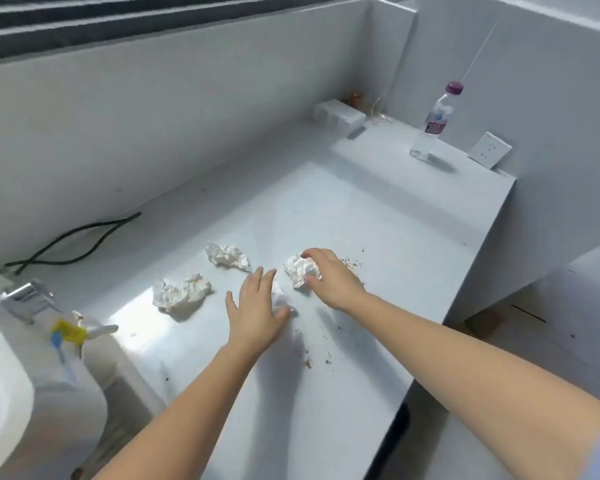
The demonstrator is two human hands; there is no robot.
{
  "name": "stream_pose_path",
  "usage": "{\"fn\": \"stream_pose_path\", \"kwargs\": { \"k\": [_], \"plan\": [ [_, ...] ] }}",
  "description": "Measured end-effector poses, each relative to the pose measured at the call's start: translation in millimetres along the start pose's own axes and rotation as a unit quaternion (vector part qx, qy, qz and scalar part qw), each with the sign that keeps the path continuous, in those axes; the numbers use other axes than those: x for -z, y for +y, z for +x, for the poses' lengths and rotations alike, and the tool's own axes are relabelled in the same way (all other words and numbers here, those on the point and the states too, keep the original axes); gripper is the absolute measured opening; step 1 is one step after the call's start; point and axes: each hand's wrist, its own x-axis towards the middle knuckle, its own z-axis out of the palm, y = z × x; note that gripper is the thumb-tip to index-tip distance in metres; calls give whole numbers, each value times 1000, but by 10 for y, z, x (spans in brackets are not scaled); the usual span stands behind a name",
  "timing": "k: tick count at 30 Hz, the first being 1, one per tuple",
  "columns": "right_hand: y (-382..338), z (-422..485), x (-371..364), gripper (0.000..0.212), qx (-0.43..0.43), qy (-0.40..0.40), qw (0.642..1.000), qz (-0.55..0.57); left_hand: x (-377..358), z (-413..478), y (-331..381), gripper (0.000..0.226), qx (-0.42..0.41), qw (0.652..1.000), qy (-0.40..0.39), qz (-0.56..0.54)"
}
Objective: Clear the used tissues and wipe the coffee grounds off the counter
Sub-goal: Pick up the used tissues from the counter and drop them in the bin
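Several crumpled white tissues lie on the pale counter (378, 216). My right hand (329, 277) curls around one crumpled tissue (300, 270), fingers closing on it. My left hand (257, 306) rests flat with fingers spread, pressing on a small white tissue (280, 298) that is mostly hidden under the palm. Two more stained tissues lie free: one (227, 256) beyond my left hand, another (181, 294) to its left. Brown coffee grounds (352, 264) are scattered just right of my right hand, and more grounds (317, 358) dot the counter nearer the front edge.
A water bottle (433, 124) with a purple cap stands at the far right by a wall socket (489, 150). A white box (340, 116) sits in the back corner. A black cable (73, 242) lies at the left. A white appliance (11, 358) stands at the near left.
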Motion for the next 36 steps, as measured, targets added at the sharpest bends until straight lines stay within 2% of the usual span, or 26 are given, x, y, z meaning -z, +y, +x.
{"fn": "stream_pose_path", "kwargs": {
  "k": [2,4,6,8,11,14,17,19,22,26,29,32,34,36],
  "plan": [
    [-14,120,-57,39,2,20,1000,-18,-50,94,-81,52,-5,999,11,46],
    [-2,199,-130,37,3,28,999,-34,-106,105,-209,28,-19,998,29,58],
    [64,255,-227,32,1,22,999,-39,-178,50,-297,12,-35,997,66,22],
    [109,283,-289,23,1,17,999,-39,-196,6,-343,7,-37,992,115,-18],
    [143,272,-345,8,2,22,999,-48,-139,-7,-321,6,-19,982,160,-103],
    [147,258,-327,8,33,25,998,-43,13,-45,-202,16,-27,972,160,-168],
    [50,255,-210,13,52,45,995,68,174,-121,-60,16,4,967,150,-204],
    [1,209,-86,18,56,69,983,162,233,-189,86,20,33,973,143,-181],
    [115,49,146,23,52,85,964,247,217,-266,367,23,22,987,147,-64],
    [618,-259,417,8,33,76,963,257,-38,-363,800,14,-42,992,95,-67],
    [1114,-498,534,3,15,79,966,247,-289,-502,1121,13,-68,993,13,-100],
    [1553,-717,566,9,-9,98,963,250,-602,-700,1378,16,-137,988,-61,-28],
    [1805,-857,546,12,-29,115,961,251,-836,-872,1493,6,-187,978,-94,21],
    [2018,-1001,486,11,-54,122,959,249,-1062,-1034,1563,13,-204,967,-141,64]
  ]
}}
